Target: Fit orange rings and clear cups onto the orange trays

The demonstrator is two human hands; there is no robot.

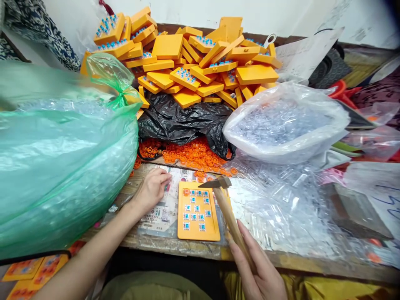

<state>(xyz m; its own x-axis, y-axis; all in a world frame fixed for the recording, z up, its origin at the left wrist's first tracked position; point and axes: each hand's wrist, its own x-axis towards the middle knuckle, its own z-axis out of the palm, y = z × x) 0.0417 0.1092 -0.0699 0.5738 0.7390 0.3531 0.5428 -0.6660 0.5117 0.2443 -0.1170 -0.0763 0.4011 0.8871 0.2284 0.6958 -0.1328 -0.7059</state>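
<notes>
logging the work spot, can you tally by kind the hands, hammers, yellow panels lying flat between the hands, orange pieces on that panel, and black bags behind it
Hands, left hand and right hand: 2
Hammer: 1
Yellow panel between them: 1
Orange piece on it: 1
Black bag: 1
Total: 6

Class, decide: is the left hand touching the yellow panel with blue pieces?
Apart. The head view shows a strip of printed sheet between the left hand and the yellow panel.
</notes>
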